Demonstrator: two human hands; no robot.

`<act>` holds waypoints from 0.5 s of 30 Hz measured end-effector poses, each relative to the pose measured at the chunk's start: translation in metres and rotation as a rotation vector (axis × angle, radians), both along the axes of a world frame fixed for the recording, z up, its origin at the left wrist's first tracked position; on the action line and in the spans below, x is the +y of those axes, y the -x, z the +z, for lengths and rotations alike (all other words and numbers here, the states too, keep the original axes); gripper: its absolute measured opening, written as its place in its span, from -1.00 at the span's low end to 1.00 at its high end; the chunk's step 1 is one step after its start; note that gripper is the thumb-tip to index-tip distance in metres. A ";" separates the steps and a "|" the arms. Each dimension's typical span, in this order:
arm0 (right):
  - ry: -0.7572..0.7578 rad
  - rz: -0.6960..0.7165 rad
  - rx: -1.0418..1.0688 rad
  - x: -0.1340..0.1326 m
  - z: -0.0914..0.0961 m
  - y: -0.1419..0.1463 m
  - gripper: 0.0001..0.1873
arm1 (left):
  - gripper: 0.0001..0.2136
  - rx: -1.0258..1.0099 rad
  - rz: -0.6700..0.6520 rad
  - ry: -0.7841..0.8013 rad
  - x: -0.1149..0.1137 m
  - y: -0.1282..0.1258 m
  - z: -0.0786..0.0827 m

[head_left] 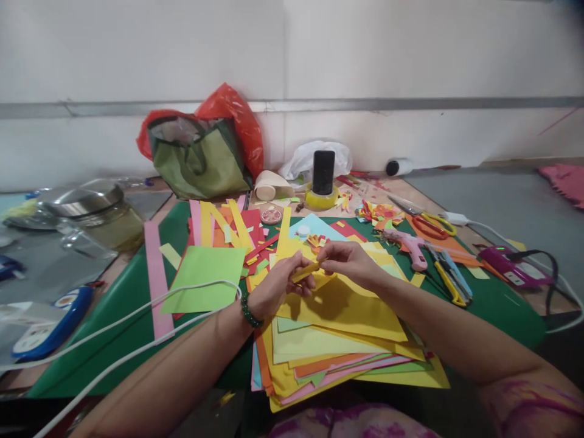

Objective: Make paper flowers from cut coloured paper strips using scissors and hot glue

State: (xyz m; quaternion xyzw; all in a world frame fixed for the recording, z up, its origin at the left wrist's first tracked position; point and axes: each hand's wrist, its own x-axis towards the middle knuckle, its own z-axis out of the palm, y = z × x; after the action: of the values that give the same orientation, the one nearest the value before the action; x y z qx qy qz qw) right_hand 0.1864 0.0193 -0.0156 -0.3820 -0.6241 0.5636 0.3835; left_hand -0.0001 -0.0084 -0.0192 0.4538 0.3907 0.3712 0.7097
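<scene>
My left hand [294,277] is closed on a narrow yellow paper strip [305,272], held above a stack of coloured paper [347,310]. At the strip's right end, my right hand [344,261] pinches the paper between thumb and finger. Just beyond my hands lies a small orange and yellow paper flower [316,242], on a light blue sheet [310,225]. A light green sheet [210,274] lies left of my left hand. To the right of my right hand are a pink glue gun [408,246] and a yellow-handled cutter [449,283].
Orange-handled scissors [431,225] lie at the right, near a purple power bank [515,267]. A phone [323,172] stands on a yellow tape roll [322,198]. A green bag [201,158] stands at the back left. White cables [137,316] cross my left forearm's side.
</scene>
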 end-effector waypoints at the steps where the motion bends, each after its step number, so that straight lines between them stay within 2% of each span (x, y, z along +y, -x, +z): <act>1: 0.004 0.003 0.001 0.000 0.000 0.000 -0.82 | -0.52 -0.004 -0.009 0.019 0.000 0.000 0.000; 8: 0.040 0.028 0.009 0.000 0.001 -0.002 -0.81 | -0.59 0.036 -0.088 0.035 0.003 0.001 0.002; 15: 0.006 -0.015 0.022 -0.001 0.001 -0.003 -0.77 | -0.61 0.132 -0.010 -0.126 0.002 -0.002 -0.001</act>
State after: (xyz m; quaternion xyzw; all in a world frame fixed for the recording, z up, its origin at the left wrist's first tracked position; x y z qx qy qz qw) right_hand 0.1896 0.0188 -0.0143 -0.3816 -0.6153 0.5668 0.3931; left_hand 0.0016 -0.0062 -0.0203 0.5229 0.4103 0.3609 0.6542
